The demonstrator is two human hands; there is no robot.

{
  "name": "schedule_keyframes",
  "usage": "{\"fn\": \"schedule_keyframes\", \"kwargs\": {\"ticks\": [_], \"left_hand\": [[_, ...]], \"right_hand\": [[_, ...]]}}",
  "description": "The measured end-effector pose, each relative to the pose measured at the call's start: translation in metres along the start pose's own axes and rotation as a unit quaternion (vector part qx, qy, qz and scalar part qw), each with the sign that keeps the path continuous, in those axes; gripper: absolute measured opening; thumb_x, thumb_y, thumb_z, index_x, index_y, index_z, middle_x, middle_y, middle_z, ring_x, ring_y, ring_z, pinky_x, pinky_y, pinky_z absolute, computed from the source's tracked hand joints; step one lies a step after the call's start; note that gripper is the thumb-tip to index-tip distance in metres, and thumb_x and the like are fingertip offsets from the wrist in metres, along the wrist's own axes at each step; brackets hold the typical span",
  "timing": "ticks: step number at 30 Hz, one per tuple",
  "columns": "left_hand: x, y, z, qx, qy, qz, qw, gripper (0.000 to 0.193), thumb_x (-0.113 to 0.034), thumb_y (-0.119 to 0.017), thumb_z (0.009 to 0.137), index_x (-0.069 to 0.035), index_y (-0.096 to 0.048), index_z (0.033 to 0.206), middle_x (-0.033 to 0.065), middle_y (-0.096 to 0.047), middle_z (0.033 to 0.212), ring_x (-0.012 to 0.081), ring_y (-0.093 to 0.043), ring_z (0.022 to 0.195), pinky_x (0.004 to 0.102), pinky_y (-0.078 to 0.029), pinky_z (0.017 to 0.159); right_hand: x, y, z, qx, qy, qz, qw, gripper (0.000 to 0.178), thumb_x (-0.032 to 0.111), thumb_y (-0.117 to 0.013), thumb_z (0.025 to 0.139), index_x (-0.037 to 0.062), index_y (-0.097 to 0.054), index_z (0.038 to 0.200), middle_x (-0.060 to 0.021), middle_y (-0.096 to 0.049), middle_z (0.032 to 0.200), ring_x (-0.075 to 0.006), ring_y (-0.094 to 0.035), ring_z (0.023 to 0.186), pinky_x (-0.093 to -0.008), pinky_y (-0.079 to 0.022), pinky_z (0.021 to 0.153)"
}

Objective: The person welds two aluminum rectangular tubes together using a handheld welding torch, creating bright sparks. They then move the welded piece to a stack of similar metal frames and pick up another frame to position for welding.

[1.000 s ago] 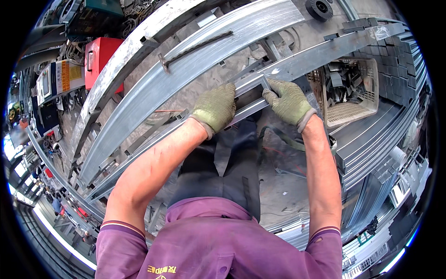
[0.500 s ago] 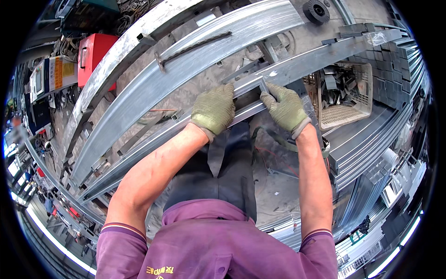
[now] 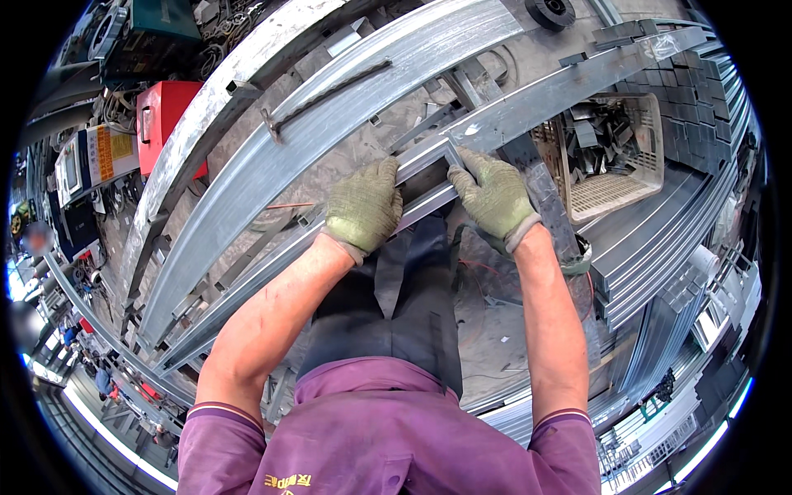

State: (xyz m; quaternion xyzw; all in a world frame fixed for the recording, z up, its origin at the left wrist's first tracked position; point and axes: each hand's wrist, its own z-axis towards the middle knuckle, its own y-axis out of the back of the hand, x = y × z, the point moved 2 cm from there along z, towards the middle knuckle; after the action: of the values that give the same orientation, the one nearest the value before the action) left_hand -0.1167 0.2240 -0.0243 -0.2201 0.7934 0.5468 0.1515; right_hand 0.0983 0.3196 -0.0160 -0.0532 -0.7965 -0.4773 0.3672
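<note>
A long, narrow galvanized steel frame runs from the lower left up to the middle, with two parallel rails and a short crosspiece at its end. My left hand, in a yellow-green work glove, is closed round the rails a little way from that end. At the corner, my right hand, gloved alike, pinches the end crosspiece between thumb and fingers. A dark gap shows between the rails. Just past the end lies a flat steel bar. The far sides of both grips are hidden.
Beyond the frame, a hammer with a twisted-rod handle rests on a wide steel channel. To the right, a beige plastic crate holds metal offcuts, beside stacked steel profiles. A red metal box stands at far left.
The whole view has shifted slightly, with most things appearing a little further left. Both hands keep their hold on the steel frame, with no clear movement along it.
</note>
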Motion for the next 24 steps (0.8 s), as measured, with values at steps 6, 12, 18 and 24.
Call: {"fn": "schedule_keyframes", "kwargs": {"ticks": [6, 12, 18, 24], "left_hand": [[0.000, 0.002, 0.000, -0.013, -0.023, 0.016, 1.000, 0.042, -0.016, -0.069, 0.091, -0.006, -0.064, 0.132, 0.0186, -0.074, 0.113, 0.0408, -0.073, 0.100, 0.0551, -0.058, 0.085], [0.000, -0.002, -0.006, -0.067, -0.029, 0.006, 0.997, 0.041, -0.017, -0.069, 0.091, -0.006, -0.064, 0.131, 0.0180, -0.074, 0.112, 0.0410, -0.074, 0.098, 0.0541, -0.058, 0.086], [-0.001, -0.003, -0.004, -0.071, -0.036, -0.001, 0.997, 0.041, -0.018, -0.069, 0.091, -0.006, -0.063, 0.130, 0.0189, -0.074, 0.111, 0.0414, -0.073, 0.099, 0.0535, -0.058, 0.086], [-0.002, -0.006, -0.003, -0.053, -0.032, 0.033, 0.998, 0.041, -0.021, -0.068, 0.093, -0.004, -0.062, 0.130, 0.0199, -0.072, 0.115, 0.0414, -0.072, 0.105, 0.0540, -0.057, 0.090]], "right_hand": [[0.002, 0.002, -0.001, -0.009, 0.004, 0.015, 1.000, 0.042, 0.031, -0.066, 0.104, -0.0018, -0.073, 0.131, -0.0262, -0.076, 0.121, -0.0454, -0.072, 0.112, -0.0520, -0.057, 0.098], [0.002, 0.000, -0.003, -0.021, 0.004, 0.020, 1.000, 0.041, 0.030, -0.067, 0.104, 0.0000, -0.074, 0.131, -0.0249, -0.077, 0.120, -0.0450, -0.073, 0.110, -0.0516, -0.057, 0.097], [0.002, 0.005, -0.002, 0.004, -0.013, 0.051, 0.999, 0.042, 0.029, -0.068, 0.103, -0.0002, -0.074, 0.133, -0.0272, -0.075, 0.124, -0.0456, -0.072, 0.115, -0.0497, -0.057, 0.100], [-0.012, 0.009, 0.008, 0.068, -0.024, 0.146, 0.987, 0.043, 0.025, -0.070, 0.104, -0.0026, -0.072, 0.137, -0.0266, -0.076, 0.127, -0.0364, -0.075, 0.118, -0.0415, -0.057, 0.102]]}}
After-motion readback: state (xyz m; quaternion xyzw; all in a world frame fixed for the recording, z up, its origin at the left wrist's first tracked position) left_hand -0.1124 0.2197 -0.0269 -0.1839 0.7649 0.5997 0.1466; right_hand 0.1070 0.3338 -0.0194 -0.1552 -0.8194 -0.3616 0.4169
